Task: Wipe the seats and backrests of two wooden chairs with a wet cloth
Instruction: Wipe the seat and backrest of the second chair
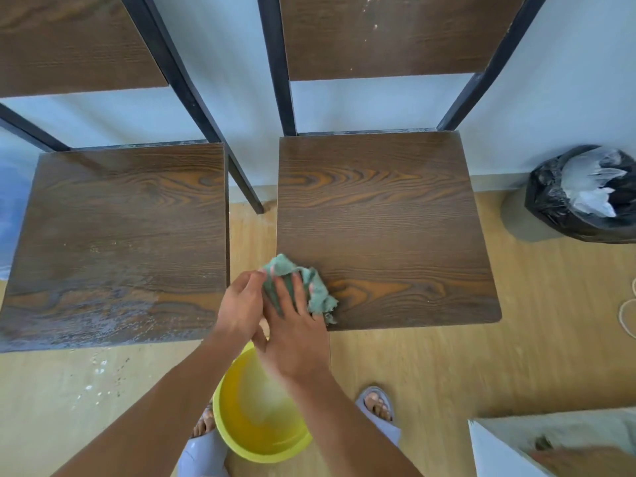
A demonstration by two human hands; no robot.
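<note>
Two dark wooden chairs with black metal frames stand side by side against a pale wall. The left chair's seat (117, 242) looks wet and streaked near its front edge. The right chair's seat (389, 222) looks dry, and its backrest (385, 32) has pale specks; the left backrest (69, 46) is partly cut off by the frame. A crumpled green cloth (311, 285) rests on the front left corner of the right seat. My right hand (292, 325) lies flat on the cloth, and my left hand (241, 304) pinches its left edge.
A yellow bucket (237, 438) with water stands on the wooden floor between my feet. A black rubbish bag (564, 208) with white plastic sits by the wall at right. A white box (509, 452) fills the bottom right corner. A pale cord (624, 315) lies at the right edge.
</note>
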